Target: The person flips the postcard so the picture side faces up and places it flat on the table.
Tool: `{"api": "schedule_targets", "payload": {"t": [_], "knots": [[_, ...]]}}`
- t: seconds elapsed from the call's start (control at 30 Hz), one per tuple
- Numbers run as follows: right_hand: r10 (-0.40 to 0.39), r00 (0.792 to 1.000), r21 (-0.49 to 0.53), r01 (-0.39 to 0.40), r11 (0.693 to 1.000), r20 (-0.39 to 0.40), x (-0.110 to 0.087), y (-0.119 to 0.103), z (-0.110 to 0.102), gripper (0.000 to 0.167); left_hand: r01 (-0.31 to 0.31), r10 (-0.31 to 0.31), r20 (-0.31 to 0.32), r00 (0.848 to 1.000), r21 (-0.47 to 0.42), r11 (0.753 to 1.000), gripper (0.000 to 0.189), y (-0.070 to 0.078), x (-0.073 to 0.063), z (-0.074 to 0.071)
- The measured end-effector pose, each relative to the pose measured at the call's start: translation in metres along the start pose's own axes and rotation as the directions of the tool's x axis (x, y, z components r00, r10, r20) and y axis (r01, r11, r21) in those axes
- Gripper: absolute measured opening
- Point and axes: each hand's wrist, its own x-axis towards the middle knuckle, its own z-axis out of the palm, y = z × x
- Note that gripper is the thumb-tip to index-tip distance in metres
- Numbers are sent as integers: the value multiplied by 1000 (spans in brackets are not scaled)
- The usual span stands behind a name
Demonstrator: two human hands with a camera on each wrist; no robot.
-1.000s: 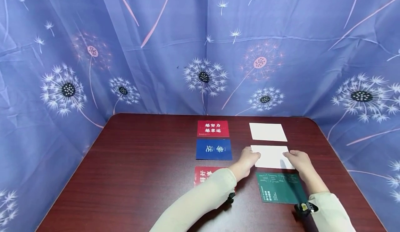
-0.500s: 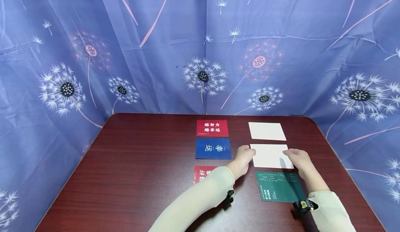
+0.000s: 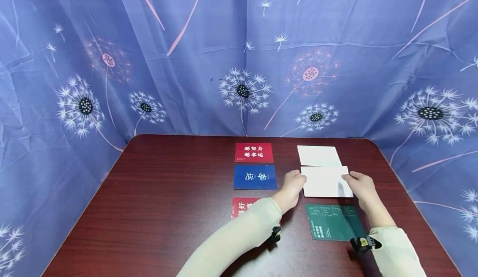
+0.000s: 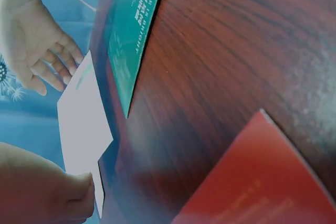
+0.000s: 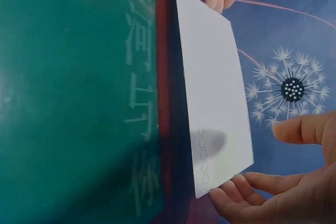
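A white postcard, blank side up with a row of small printed circles in the right wrist view, is held raised off the table between both hands. My left hand pinches its left edge; the fingers underneath are partly hidden. My right hand supports the right edge on extended fingers, the thumb standing away from the postcard. Just behind lies a second white postcard. A green postcard with pale lettering lies nearer, below the raised one.
Left of the hands, a red postcard, a blue postcard and another red postcard form a column on the dark red wooden table. My left sleeve covers part of the nearest red one. A blue dandelion-print curtain hangs behind.
The white postcard has come up off the table and slightly away from me, reaching the far white postcard's edge in the head view. Both hands moved with it; the other postcards stayed put.
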Motion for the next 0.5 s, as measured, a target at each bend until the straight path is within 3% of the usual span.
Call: {"api": "schedule_targets", "payload": {"t": [0.27, 0.5], "knots": [[0, 992, 114, 14, 993, -125, 3, -2, 3, 66, -44, 43, 30, 999, 1, 999, 51, 4, -6, 2], [0, 982, 167, 32, 985, -188, 1, -7, 4, 66, -109, 107, 57, 993, 36, 993, 48, 5, -12, 3]]}}
